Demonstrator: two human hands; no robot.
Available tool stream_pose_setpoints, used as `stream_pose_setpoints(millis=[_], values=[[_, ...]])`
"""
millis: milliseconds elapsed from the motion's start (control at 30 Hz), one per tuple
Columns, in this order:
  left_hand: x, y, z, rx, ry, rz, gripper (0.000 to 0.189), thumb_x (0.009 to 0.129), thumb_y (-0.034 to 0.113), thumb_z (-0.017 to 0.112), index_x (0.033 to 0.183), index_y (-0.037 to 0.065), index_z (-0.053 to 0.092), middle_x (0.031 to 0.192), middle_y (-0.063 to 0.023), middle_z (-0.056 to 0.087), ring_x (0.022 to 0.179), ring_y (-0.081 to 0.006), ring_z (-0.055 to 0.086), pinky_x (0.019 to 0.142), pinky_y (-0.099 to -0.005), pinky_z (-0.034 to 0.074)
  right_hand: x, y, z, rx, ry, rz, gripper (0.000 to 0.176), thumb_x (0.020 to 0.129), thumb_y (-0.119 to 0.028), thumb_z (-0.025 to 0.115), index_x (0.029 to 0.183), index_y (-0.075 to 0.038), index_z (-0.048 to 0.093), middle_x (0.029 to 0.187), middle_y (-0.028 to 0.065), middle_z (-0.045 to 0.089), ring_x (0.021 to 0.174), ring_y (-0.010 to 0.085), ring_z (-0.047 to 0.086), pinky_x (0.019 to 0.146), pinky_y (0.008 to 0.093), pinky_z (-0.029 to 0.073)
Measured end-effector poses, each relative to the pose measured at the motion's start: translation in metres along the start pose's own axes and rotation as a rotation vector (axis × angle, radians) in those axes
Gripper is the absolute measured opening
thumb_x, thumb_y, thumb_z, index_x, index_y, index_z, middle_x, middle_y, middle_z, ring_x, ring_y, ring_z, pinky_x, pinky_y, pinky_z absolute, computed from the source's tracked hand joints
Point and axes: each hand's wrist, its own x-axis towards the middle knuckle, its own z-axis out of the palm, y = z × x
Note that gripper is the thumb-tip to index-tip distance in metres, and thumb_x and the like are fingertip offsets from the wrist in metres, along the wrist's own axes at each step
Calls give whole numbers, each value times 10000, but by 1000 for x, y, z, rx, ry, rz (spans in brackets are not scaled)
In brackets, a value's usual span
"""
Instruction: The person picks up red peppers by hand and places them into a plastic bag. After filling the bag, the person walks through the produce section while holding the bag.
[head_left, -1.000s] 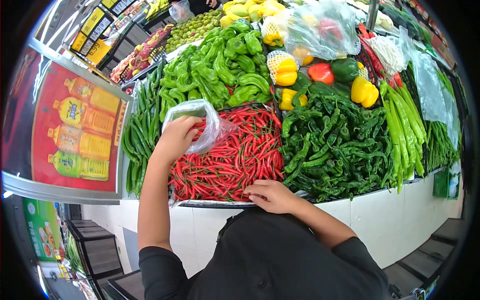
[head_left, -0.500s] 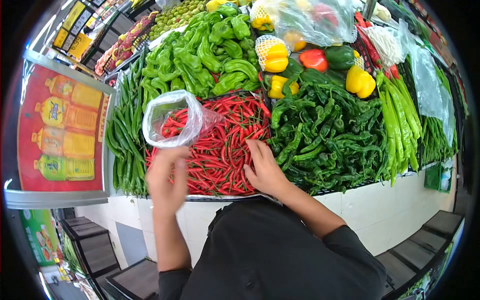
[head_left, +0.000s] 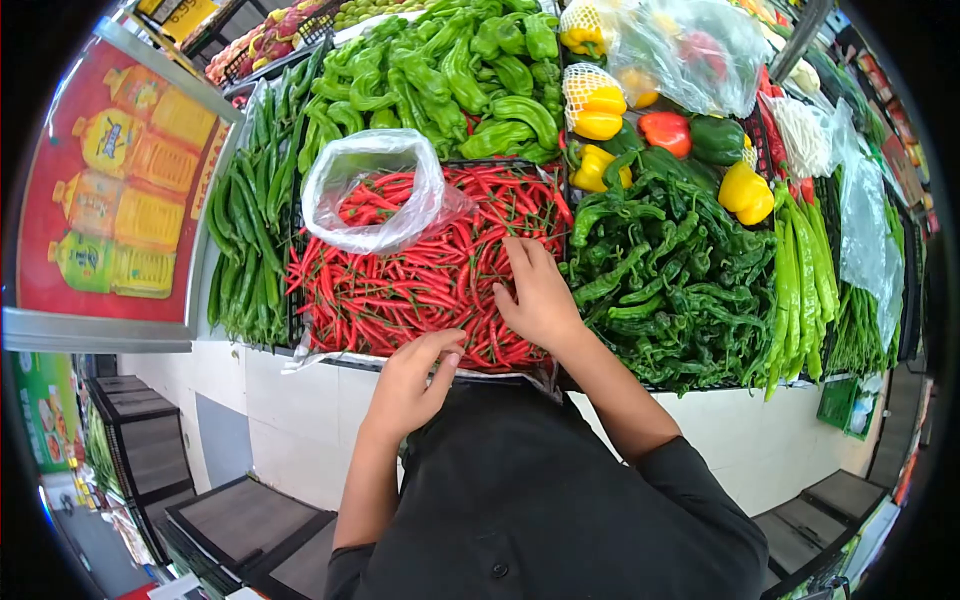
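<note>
A bed of thin red chillies (head_left: pixel 400 310) with green stems fills the crate in front of me. On its back left part sits a clear plastic bag (head_left: pixel 370 240), its rolled rim standing wide around some red chillies inside. My right hand (head_left: pixel 540 305) rests over the right side of the chillies, fingers stretched forward and thumb apart, touching the pile. Near the crate's front edge is my left hand (head_left: pixel 408 385), its fingertips at the nearest chillies and its thumb apart from the fingers. Neither hand visibly grips anything.
Dark green wrinkled peppers (head_left: pixel 670 270) lie to the right, light green peppers (head_left: pixel 440 70) behind, long green peppers (head_left: pixel 250 210) to the left. Yellow bell peppers (head_left: pixel 745 193) sit further back. A framed drinks poster (head_left: pixel 120 180) stands at far left.
My left hand has moved right and toward me, from beside the bag to the crate's front edge. My right hand stays over the chillies. The view has shifted slightly.
</note>
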Motion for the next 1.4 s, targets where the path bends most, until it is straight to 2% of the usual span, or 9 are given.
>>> stream_pose_setpoints(millis=[267, 333, 467, 633, 733, 767, 900, 1200, 1400], values=[[-7, -16, 10, -456, 104, -236, 272, 1031, 133, 542, 1255, -14, 595, 1102, -131, 695, 982, -206, 686, 867, -328, 544, -28, -35, -27, 150, 123, -235, 534, 836, -53, 675, 1345, 11, 524, 1285, 211, 545, 1194, 400, 530, 1027, 459, 454], [-7, -19, 19, -853, 141, -361, 318, 1060, 201, 511, 1298, -3, 560, 1154, -126, 676, 1027, -208, 663, 903, -324, 525, -37, -48, -31, 190, 24, -381, 439, 810, -50, 676, 1240, -16, 595, 1189, 172, 602, 1132, 368, 575, 975, 458, 483], [-8, -19, 41, -1029, 90, -309, 375, 1092, 281, 430, 1268, -33, 539, 1210, -168, 655, 1091, -221, 648, 989, -328, 497, -48, -66, -13, 343, -264, -640, 285, 784, -62, 681, 1064, -49, 635, 1101, 108, 624, 1108, 328, 589, 937, 454, 500], [-14, -18, 36, -1163, 310, -434, 385, 1088, 356, 462, 1171, -6, 565, 1115, -167, 685, 1002, -227, 675, 893, -351, 552, -37, -64, -7, 500, -239, -614, 199, 803, -59, 683, 1001, -58, 663, 1048, 112, 659, 1023, 325, 635, 900, 450, 526], [-29, -36, 21, -1278, 443, -451, 364, 1079, 381, 479, 1108, 29, 570, 1009, -132, 690, 871, -222, 674, 775, -355, 567, -18, -59, -14, 339, -101, -377, 197, 842, -33, 679, 1037, -49, 703, 990, 131, 699, 949, 332, 683, 842, 429, 555], [-28, -31, 22, -1212, 561, -501, 306, 1095, 361, 442, 1029, 81, 546, 788, -40, 585, 639, -155, 550, 585, -301, 481, -10, -51, -10, 284, -45, -357, 203, 854, -35, 670, 1056, -42, 693, 997, 140, 692, 928, 339, 673, 823, 421, 551], [-47, -34, 9, -1325, 523, -435, 284, 1109, 346, 412, 977, 110, 499, 661, 48, 300, 530, -66, 266, 490, -244, 261, 16, -33, 11, 64, -146, -359, 248, 868, -84, 666, 1113, -44, 674, 994, 139, 671, 932, 346, 640, 833, 441, 536], [-63, -37, 10, -1434, 565, -406, 318, 1084, 304, 436, 1185, 24, 546, 845, -33, 496, 709, -141, 472, 656, -296, 404, 40, -41, 59, -312, -194, -286, 252, 828, -173, 682, 1032, -27, 663, 959, 132, 675, 962, 324, 628, 846, 455, 517], [-67, -45, 13, -1424, 593, -383, 273, 1073, 273, 458, 1169, 34, 547, 879, -40, 516, 756, -152, 504, 695, -301, 431, 41, -39, 62, -275, -190, -250, 227, 819, -197, 716, 977, -49, 648, 987, 118, 688, 1005, 320, 614, 872, 468, 485]])
